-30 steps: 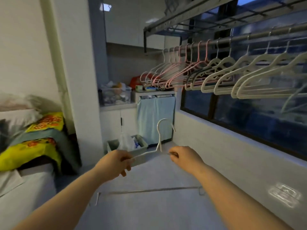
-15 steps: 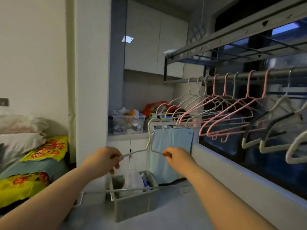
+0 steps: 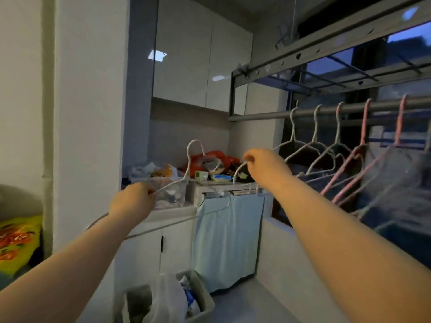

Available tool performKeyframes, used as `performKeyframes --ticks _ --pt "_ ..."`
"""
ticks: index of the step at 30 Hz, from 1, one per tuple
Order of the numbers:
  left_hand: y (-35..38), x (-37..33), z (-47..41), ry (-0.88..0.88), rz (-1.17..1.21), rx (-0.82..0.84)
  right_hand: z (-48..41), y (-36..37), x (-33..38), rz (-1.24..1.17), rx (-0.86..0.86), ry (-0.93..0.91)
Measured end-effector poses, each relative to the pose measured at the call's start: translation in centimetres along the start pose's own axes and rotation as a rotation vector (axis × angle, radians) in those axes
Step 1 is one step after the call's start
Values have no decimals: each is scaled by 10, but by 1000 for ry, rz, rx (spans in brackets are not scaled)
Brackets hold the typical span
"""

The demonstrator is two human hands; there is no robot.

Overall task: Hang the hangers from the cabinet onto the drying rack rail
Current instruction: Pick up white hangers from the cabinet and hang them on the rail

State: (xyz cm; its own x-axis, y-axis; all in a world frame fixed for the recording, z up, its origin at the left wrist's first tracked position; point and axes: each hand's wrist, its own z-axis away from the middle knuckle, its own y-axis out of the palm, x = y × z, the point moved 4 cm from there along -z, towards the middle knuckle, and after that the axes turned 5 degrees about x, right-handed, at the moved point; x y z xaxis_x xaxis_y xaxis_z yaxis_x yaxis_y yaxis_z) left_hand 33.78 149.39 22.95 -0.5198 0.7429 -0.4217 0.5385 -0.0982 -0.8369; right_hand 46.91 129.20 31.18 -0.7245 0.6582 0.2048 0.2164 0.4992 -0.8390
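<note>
Inspector: Hanger (image 3: pixel 188 164) sits low, at 8 o'clock off the rail (image 3: pixel 326 110), unhung.
Assessor: Your left hand (image 3: pixel 131 201) grips its shoulder; your right hand (image 3: pixel 261 166), at 2 o'clock, pinches its wire.

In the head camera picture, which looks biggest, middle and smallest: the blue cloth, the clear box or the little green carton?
Largest: blue cloth.
Then: clear box.
Smallest: green carton.
All three sit at a similar distance, so nearness hardly muddles it.
</note>
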Motion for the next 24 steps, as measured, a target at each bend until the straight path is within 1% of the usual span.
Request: performKeyframes --ticks 2,5,7,10,12,14,19,24 --pt "7 -6 -50 60 7 -10 -44 -3 -1 78 -40 39" --pt "17 -24 -116 150 87 1 -96 -23 -20 190 -142 133" --pt "21 -44 -151 217 135 -5 -115 -42 -38 287 -222 211" --pt "25 -79 -184 317 157 -38 -129 -65 -65 512 -258 343" --pt "27 -103 -199 372 164 -48 -135 -75 -81 654 -261 399" --pt "30 -126 -213 419 170 -47 -140 -79 -93 712 -242 429" --pt "39 -176 -226 527 252 -26 -152 -80 -104 709 -167 445" --pt "42 -207 -224 561 218 -51 -166 -81 -104 734 -103 478"
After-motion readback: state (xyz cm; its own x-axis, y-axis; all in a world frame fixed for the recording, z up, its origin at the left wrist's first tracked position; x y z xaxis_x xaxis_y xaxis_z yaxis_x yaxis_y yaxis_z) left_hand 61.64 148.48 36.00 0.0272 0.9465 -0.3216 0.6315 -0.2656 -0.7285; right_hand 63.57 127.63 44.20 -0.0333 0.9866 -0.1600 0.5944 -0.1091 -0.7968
